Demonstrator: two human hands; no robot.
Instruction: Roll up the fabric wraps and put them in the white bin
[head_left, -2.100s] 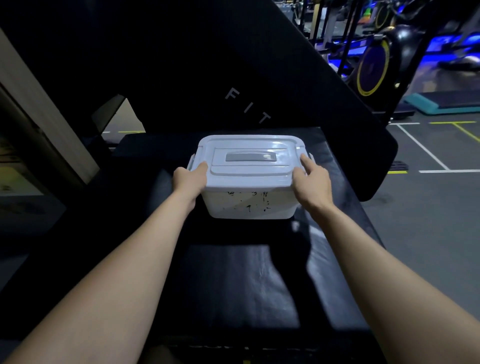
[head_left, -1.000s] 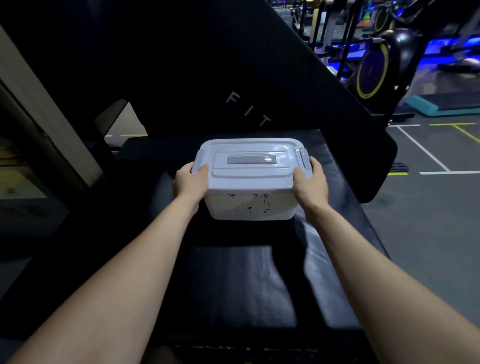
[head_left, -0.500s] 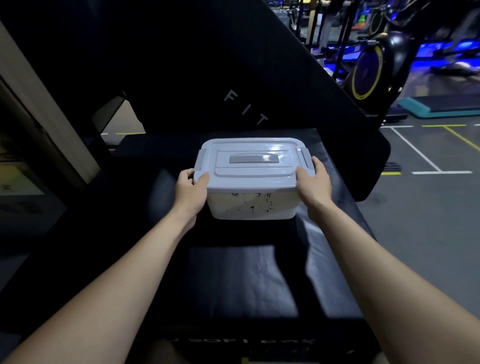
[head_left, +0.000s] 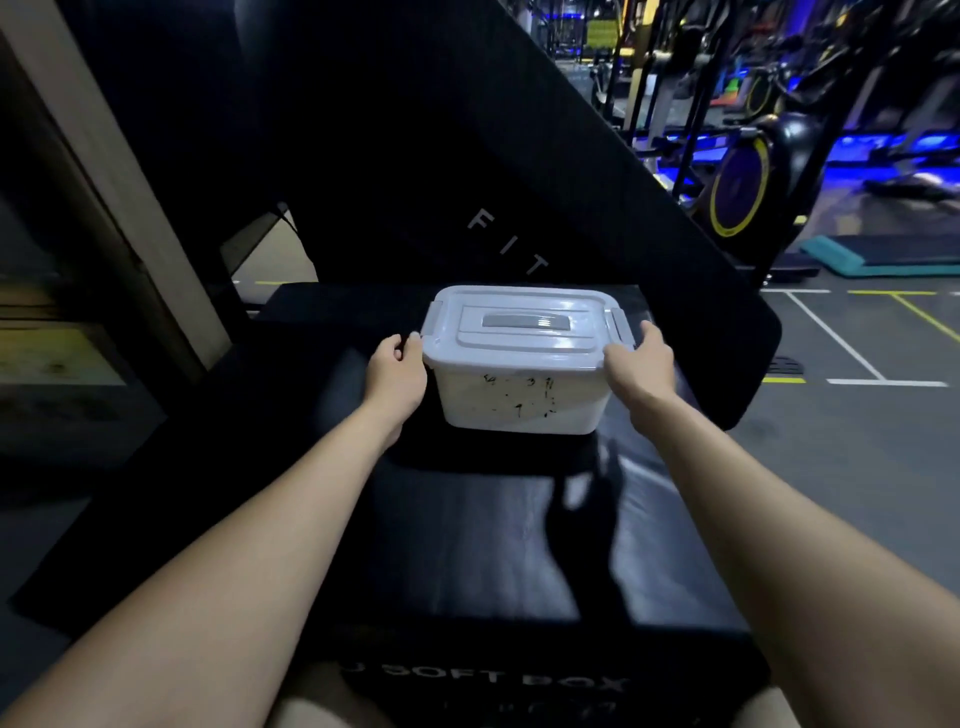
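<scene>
The lidded white bin (head_left: 522, 364) sits on the black worktop (head_left: 467, 545) between both hands: the right hand (head_left: 641, 366) grips its side clip, and the left hand (head_left: 395, 371), fingers curled, seems only to touch the lid's edge.

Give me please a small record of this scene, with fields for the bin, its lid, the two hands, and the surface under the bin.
bin: white plastic bin, black marks on its front wall
lid: pale grey plastic lid, closed on the bin, darker grey handle in the middle
left hand: left hand, at the bin's left end, fingers curled by the lid edge
right hand: right hand, holds the bin's right end at the lid edge
surface: black padded box, bin stands on it
fabric wraps: none visible
</scene>
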